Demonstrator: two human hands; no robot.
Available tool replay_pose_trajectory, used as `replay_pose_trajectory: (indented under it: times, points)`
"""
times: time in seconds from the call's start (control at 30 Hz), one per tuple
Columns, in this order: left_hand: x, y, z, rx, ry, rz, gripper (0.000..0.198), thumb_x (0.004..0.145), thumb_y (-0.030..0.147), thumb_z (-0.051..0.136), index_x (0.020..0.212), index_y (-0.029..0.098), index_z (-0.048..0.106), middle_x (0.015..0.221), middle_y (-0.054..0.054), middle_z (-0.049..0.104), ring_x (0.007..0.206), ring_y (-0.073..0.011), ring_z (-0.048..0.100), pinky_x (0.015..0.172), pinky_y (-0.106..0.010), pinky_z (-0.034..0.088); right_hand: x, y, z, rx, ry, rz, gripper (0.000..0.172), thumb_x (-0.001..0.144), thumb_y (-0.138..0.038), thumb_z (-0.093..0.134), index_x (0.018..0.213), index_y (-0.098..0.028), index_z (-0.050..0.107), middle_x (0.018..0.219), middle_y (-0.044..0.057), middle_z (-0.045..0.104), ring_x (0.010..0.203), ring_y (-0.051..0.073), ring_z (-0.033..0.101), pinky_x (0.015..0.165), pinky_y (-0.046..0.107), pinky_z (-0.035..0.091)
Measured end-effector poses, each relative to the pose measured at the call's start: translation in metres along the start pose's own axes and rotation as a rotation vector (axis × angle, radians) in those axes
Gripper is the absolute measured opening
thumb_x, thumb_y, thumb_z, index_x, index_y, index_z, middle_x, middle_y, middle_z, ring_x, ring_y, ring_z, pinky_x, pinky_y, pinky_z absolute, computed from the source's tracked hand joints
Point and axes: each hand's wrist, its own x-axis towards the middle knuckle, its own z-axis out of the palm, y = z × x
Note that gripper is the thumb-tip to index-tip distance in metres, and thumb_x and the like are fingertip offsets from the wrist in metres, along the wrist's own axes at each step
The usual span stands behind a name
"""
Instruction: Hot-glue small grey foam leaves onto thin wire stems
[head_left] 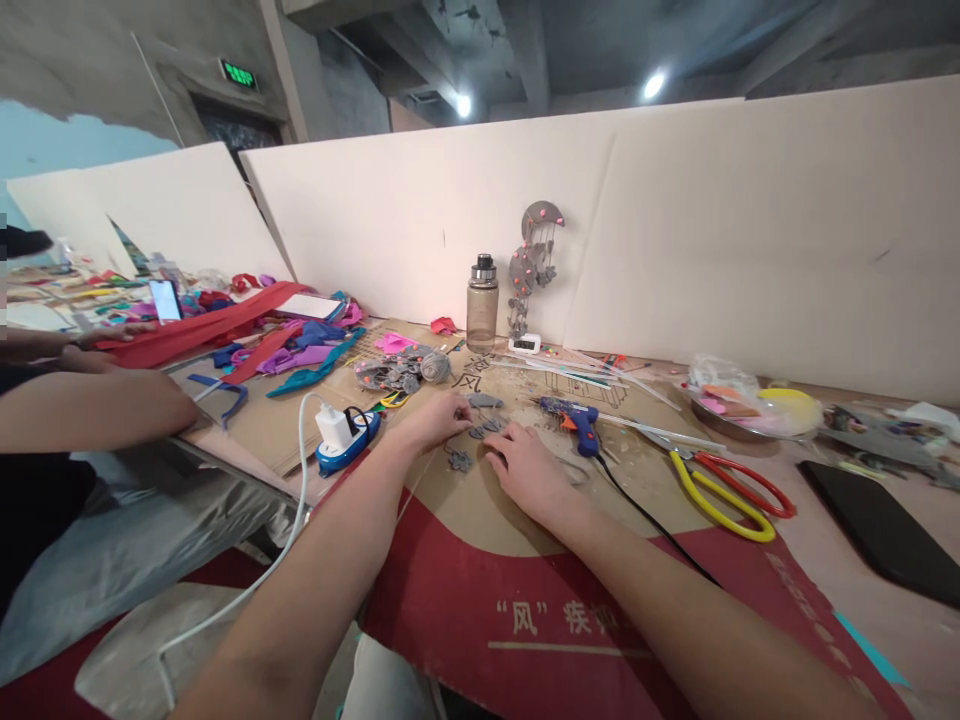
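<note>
Both my hands rest on a brown and red cardboard sheet among small grey felt cut-outs. My left hand has its fingers curled and pinched over grey pieces. My right hand lies palm down beside it, fingers bent onto the same pieces. Another grey cut-out lies just in front of my left hand. A pile of grey felt shapes with a rolled grey piece sits farther back.
A blue glue gun with a black cord lies right of my hands, then yellow and red scissors and a black phone. A bottle and a grey hanging ornament stand at the white partition. A blue power strip lies left. Another person's arm reaches in at left.
</note>
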Motion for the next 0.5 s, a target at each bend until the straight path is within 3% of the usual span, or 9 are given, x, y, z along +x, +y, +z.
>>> replay_pose_trajectory:
  times: [0.2, 0.37, 0.5]
  points:
    - [0.0023, -0.0006, -0.0002, -0.01, -0.031, -0.094, 0.012, 0.077, 0.023, 0.064, 0.078, 0.017, 0.074, 0.076, -0.003, 0.07, 0.065, -0.0134, 0.059, 0.058, -0.021, 0.041, -0.0006, 0.0013, 0.0018, 0.063, -0.005, 0.037, 0.03, 0.095, -0.028, 0.047, 0.116, -0.022, 0.068, 0.111, 0.01, 0.06, 0.105, 0.023, 0.052, 0.095, 0.035, 0.04]
    - [0.0028, -0.0009, -0.0011, -0.02, -0.042, -0.103, 0.015, 0.076, 0.021, 0.062, 0.081, 0.017, 0.076, 0.079, -0.003, 0.072, 0.068, -0.0134, 0.06, 0.06, -0.02, 0.041, -0.002, -0.0004, -0.001, 0.018, -0.006, 0.054, 0.039, 0.094, -0.028, 0.048, 0.131, -0.018, 0.058, 0.122, 0.014, 0.058, 0.113, 0.027, 0.05, 0.096, 0.038, 0.04]
    - [0.0016, 0.0041, -0.0024, -0.023, -0.028, -0.086, 0.017, 0.076, 0.022, 0.06, 0.08, 0.017, 0.075, 0.08, -0.004, 0.072, 0.07, -0.014, 0.06, 0.062, -0.02, 0.042, -0.0018, -0.0009, -0.0012, -0.03, -0.018, 0.033, 0.041, 0.095, -0.03, 0.046, 0.132, -0.019, 0.057, 0.12, 0.013, 0.058, 0.111, 0.028, 0.051, 0.095, 0.039, 0.041]
